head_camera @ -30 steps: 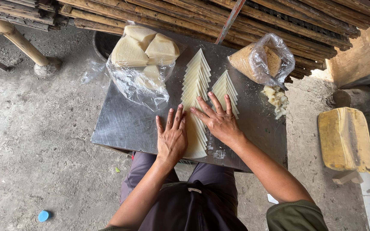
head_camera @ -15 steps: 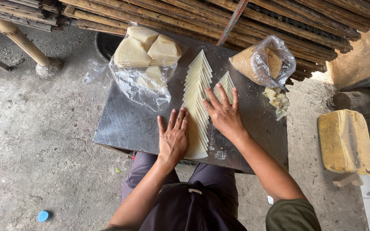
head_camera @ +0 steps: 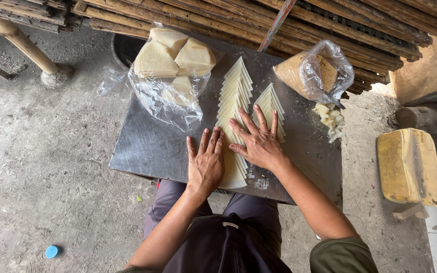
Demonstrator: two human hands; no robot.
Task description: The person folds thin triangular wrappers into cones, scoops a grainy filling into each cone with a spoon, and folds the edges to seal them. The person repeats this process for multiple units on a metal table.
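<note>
A long row of overlapping pale triangular sheets (head_camera: 234,96) lies down the middle of a metal tabletop (head_camera: 150,149). A shorter row of the same sheets (head_camera: 270,101) lies just to its right. My left hand (head_camera: 206,162) rests flat, fingers apart, on the near end of the long row. My right hand (head_camera: 259,141) lies flat with spread fingers across the gap between the two rows, touching both. Neither hand grips anything.
A clear plastic bag of pale triangular stacks (head_camera: 173,60) sits at the table's far left. A bag of brown crumbs (head_camera: 312,73) and a small pile of white chunks (head_camera: 330,119) are at the far right. Bamboo poles (head_camera: 228,15) run behind; a yellow block (head_camera: 408,164) stands on the floor right.
Both hands have slid a little along the rows of sheets; my right hand has shifted slightly toward the long row. The view has also moved a bit.
</note>
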